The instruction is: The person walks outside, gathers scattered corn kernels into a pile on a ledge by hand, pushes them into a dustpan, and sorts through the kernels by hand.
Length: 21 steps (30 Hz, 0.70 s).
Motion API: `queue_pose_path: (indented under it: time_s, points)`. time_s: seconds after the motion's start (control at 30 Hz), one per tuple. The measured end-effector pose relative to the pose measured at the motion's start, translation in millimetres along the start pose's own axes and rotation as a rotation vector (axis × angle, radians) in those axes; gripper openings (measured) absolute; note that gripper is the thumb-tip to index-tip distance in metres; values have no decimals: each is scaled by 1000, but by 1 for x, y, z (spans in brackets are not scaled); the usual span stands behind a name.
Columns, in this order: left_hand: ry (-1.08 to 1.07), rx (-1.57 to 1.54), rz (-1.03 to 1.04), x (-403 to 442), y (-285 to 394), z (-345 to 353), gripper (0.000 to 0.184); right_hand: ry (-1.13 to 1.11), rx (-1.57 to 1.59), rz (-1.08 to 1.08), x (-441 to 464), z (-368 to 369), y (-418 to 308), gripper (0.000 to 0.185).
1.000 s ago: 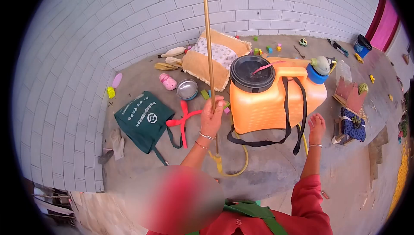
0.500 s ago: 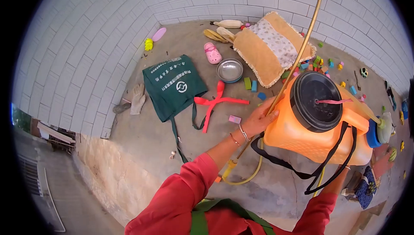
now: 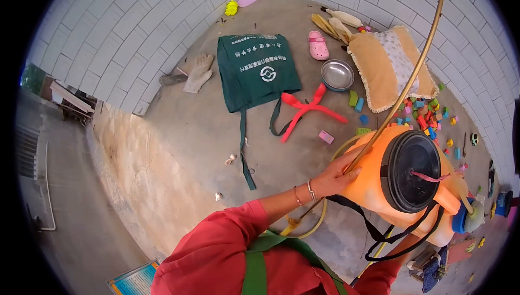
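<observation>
An orange backpack sprayer (image 3: pixel 374 181) with a black round lid (image 3: pixel 413 171) and black shoulder straps is tilted in front of me. My left hand (image 3: pixel 337 176) lies against its near left side, with the thumb and fingers around a long brown spray wand (image 3: pixel 414 78). At the wand's lower end are a yellow handle (image 3: pixel 291 224) and a yellow hose. My right arm (image 3: pixel 387 270) reaches beneath the sprayer, behind the straps. The tank hides my right hand's fingers. A blue cap and a pale translucent part (image 3: pixel 475 216) stick out at the sprayer's right.
On the concrete floor lie a green bag (image 3: pixel 257 76), red tongs-like toy (image 3: pixel 311 108), metal bowl (image 3: pixel 337 74), pink clog (image 3: pixel 318 46), pillow (image 3: pixel 379 67), glove (image 3: pixel 199 73) and scattered coloured blocks (image 3: pixel 425 116). White brick walls stand behind; a floor ledge (image 3: pixel 116 203) runs along the left.
My view has shifted left, so the floor things appear further right. The sprayer has come closer to me and tilted more, with the wand and my left hand moving along.
</observation>
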<state>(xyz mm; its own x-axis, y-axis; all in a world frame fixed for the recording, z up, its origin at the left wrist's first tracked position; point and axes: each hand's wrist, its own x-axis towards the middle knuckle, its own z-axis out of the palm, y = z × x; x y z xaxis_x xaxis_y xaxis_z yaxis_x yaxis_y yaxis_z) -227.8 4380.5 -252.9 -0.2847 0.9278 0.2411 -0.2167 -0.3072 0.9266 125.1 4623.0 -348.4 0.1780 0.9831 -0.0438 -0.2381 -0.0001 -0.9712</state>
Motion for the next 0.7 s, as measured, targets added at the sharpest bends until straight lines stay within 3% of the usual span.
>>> queue_pose_path:
  time_s: [0.33,0.7]
  points:
    - [297,18,133,-102,87,-92,44,-128,-33,123,-147,91,3,38]
    - [404,21,135,-195,158,-244,37,-270,-110,165,-294,219,13,38]
